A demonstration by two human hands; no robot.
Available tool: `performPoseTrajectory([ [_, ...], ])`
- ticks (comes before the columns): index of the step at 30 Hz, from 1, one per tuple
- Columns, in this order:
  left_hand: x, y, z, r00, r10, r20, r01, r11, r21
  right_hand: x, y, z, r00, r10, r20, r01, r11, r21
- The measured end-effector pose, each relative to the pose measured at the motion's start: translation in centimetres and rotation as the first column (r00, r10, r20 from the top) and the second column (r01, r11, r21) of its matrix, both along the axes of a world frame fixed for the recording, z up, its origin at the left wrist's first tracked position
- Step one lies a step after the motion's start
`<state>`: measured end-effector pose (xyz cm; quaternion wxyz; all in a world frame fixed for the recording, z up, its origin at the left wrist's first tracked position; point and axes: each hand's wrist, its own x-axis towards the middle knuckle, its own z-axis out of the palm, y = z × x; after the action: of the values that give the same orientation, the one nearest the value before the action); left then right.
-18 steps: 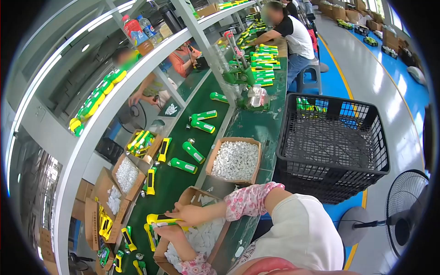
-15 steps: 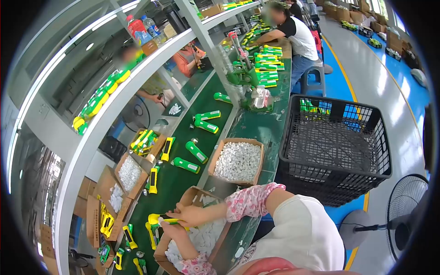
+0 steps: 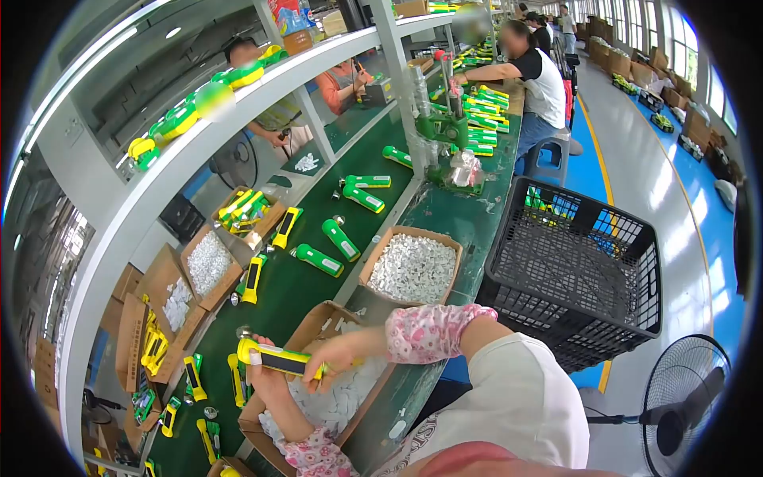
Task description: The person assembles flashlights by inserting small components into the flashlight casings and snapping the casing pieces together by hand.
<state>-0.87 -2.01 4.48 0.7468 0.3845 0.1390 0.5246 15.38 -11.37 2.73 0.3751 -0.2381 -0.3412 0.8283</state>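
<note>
A yellow and green flashlight (image 3: 280, 359) with a dark panel lies across both hands, its silver head at the left end. My left hand (image 3: 269, 383) is wrapped round it near the head, from below. At the tail end my right hand (image 3: 332, 359) grips it with fingers bent. Beneath the hands stands a cardboard box of white plastic pieces (image 3: 338, 401). Just left of my left hand, another yellow flashlight (image 3: 237, 380) rests on the green bench (image 3: 298, 296).
A box of small white parts (image 3: 413, 269) sits beyond the hands. More flashlights (image 3: 340, 238) lie on the bench. A black crate (image 3: 572, 270) and a fan (image 3: 685, 405) stand at right. A green press (image 3: 445, 127) and co-workers (image 3: 540, 79) are farther off.
The view has shifted. The flashlight has turned so its dark panel and silver head show. My right hand has moved toward its tail end.
</note>
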Motion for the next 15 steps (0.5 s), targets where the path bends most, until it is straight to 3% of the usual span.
performPoseTrajectory([
  [3,0.1,0.3,-1.0,0.993,-0.119,0.021,0.118,0.992,0.033,-0.4,-1.3,1.6,0.921,-0.234,0.310,0.150,0.951,0.272],
  [4,0.7,-0.1,-0.5,0.985,-0.171,0.026,0.171,0.985,0.016,0.3,-1.0,2.3,0.848,-0.274,0.454,0.100,0.923,0.372],
  [5,1.6,-0.9,0.0,0.973,-0.229,0.029,0.229,0.973,-0.004,0.8,-1.5,3.0,0.671,-0.484,0.561,0.181,0.841,0.510],
  [7,3.3,-2.6,-0.6,0.924,-0.338,-0.178,0.335,0.941,-0.044,2.1,-2.0,4.2,0.535,-0.597,0.598,0.139,0.760,0.635],
  [9,3.6,-3.1,-1.4,0.911,-0.361,-0.200,0.352,0.932,-0.080,2.9,-2.4,3.7,0.583,-0.520,0.624,0.096,0.807,0.582],
  [10,3.9,-3.3,-1.3,0.917,-0.363,-0.167,0.351,0.931,-0.096,3.5,-2.5,3.6,0.603,-0.483,0.635,0.069,0.825,0.561],
  [12,3.9,-3.8,-0.5,0.925,-0.364,-0.108,0.351,0.929,-0.121,6.3,-2.4,1.0,0.673,-0.590,0.446,-0.029,0.582,0.813],
  [13,3.3,-3.3,-0.2,0.924,-0.382,0.010,0.380,0.918,-0.112,8.6,-4.7,5.7,0.701,-0.534,0.474,-0.044,0.630,0.775],
  [15,1.3,-1.3,0.3,0.885,-0.393,0.251,0.426,0.900,-0.089,14.3,-5.9,3.6,0.404,-0.744,0.532,0.288,0.655,0.698],
])
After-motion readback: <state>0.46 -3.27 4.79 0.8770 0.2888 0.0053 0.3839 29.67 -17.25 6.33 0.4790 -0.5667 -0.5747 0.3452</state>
